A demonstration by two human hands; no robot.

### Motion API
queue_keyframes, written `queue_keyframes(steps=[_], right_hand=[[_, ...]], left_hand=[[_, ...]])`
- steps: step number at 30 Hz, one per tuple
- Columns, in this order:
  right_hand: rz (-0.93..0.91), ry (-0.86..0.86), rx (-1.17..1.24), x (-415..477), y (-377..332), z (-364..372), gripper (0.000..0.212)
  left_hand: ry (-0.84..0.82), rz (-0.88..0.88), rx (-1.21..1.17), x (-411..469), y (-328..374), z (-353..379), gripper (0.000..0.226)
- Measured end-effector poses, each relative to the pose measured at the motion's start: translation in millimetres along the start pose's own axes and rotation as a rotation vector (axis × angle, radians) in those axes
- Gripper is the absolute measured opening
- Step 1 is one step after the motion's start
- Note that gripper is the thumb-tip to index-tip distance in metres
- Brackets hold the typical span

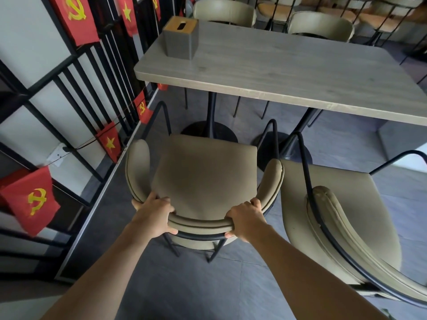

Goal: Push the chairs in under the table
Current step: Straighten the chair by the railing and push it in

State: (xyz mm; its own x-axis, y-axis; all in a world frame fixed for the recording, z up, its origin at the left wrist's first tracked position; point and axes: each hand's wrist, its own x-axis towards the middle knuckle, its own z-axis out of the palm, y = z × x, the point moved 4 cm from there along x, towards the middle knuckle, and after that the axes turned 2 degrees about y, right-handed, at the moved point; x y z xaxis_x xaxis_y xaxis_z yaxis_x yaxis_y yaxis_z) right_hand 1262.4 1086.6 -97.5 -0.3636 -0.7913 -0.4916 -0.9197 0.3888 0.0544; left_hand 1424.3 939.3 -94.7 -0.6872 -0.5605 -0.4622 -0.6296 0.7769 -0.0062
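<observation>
An olive padded chair (204, 176) with a black metal frame stands in front of me, pulled back from the grey wooden table (288, 70). My left hand (154, 212) grips the left side of its curved backrest. My right hand (246, 219) grips the right side of the same backrest. A second matching chair (342, 218) stands close at the right, also out from the table and turned at an angle. The front of the first chair's seat sits short of the table's near edge.
A grey tissue box (181, 36) with a wooden lid stands on the table's far left corner. Two more chairs (225, 10) are tucked in at the far side. A black railing (97, 88) hung with red flags runs along the left. Round table bases (209, 132) stand on the floor.
</observation>
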Motion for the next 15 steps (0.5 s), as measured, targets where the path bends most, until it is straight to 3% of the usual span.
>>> queue_keyframes(steps=[5,10,15], right_hand=[[-0.005,0.023,-0.005,-2.0,-2.2,-0.6,0.04],[0.003,0.02,-0.005,-7.7,-2.1,-2.6,0.057],[0.138,0.156,0.083,-23.4,-9.7,1.0,0.071]], left_hand=[[0.027,-0.007,-0.03,0.9,-2.5,3.6,0.06],[0.048,-0.053,-0.018,-1.8,0.6,2.5,0.061],[0.212,-0.203,-0.149,-16.3,4.8,7.2,0.081]])
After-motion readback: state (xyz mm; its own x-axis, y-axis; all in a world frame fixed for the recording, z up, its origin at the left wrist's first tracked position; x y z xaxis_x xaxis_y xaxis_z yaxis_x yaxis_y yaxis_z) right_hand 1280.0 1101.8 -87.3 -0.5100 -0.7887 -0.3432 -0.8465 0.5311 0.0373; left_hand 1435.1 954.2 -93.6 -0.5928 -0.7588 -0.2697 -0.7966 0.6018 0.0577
